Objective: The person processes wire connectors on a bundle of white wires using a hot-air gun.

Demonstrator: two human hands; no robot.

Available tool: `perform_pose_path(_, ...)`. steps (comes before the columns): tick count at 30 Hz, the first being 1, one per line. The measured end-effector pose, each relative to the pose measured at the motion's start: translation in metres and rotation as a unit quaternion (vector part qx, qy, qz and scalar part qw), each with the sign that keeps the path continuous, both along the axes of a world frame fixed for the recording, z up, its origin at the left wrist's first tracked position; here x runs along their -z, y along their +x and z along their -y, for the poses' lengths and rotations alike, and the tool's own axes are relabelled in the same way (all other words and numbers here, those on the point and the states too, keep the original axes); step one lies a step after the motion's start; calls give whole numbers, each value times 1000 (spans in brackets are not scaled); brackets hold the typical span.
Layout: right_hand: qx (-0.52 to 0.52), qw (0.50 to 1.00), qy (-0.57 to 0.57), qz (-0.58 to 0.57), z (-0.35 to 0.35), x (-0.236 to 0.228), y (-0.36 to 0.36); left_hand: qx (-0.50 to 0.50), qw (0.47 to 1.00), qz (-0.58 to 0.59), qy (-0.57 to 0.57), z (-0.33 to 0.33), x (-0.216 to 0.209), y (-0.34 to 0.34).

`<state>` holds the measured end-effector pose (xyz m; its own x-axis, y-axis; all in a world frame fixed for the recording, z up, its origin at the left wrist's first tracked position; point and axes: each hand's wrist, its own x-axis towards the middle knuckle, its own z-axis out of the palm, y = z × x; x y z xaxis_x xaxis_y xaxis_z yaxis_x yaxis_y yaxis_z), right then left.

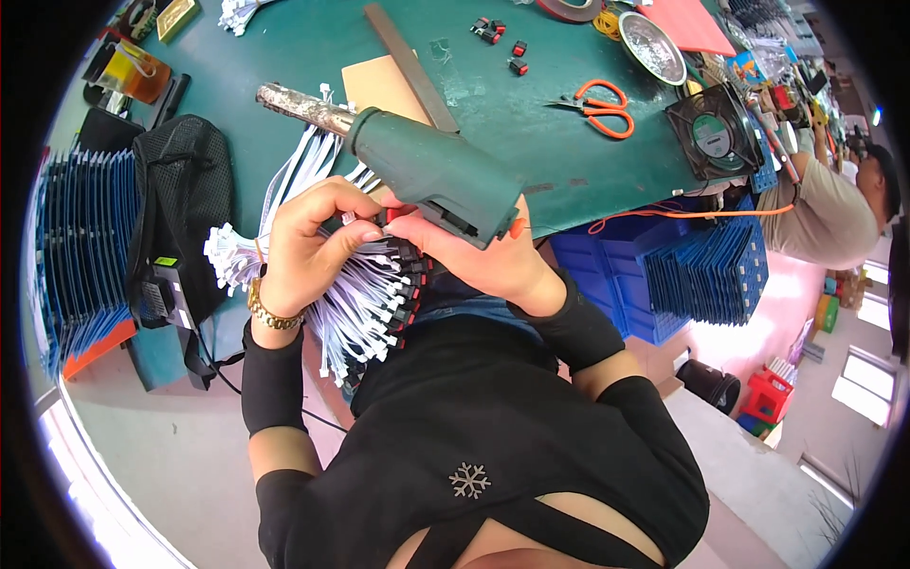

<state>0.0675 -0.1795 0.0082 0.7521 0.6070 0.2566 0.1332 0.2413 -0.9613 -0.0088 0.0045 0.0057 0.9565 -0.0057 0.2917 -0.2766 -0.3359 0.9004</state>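
Currently both hands are in a fingertip pinch: left hand [318,237] on a thin white lead, right hand [488,256] on the small red-and-black part [387,215]. That part sits between the two thumbs, left of centre, mostly covered by fingers; glossy red face, dark body. Cable bundle [355,299] hangs just below: white wires, white plugs, row of red-and-black ends on its right.

Labels: fan [713,137] at far right has a round green hub sticker, print too small to read. Black top [531,408] carries a pale snowflake emblem.

In the way: dark green heat gun [427,166], scorched metal nozzle pointing far left, hides part of right hand. Beyond on the green table [540,142]: brown bar [409,66] across a tan board [384,87], loose switches [488,31], orange-handled scissors [607,109], metal dish [652,47]. Left: black mesh bag [190,180], blue panels [85,242]. Right: blue bin [592,270]; co-worker [825,213] farther off.
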Motion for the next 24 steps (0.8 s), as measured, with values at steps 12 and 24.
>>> perform_pose_path(12, 29, 999, -8, -45, 6, 3, -6, -21, 977, -208, -53, -5, -5, -5)
perform_pose_path(24, 42, 998, 3, -48, 6, 3, -9, 44, 993, -107, 33, 1, -13, -2)
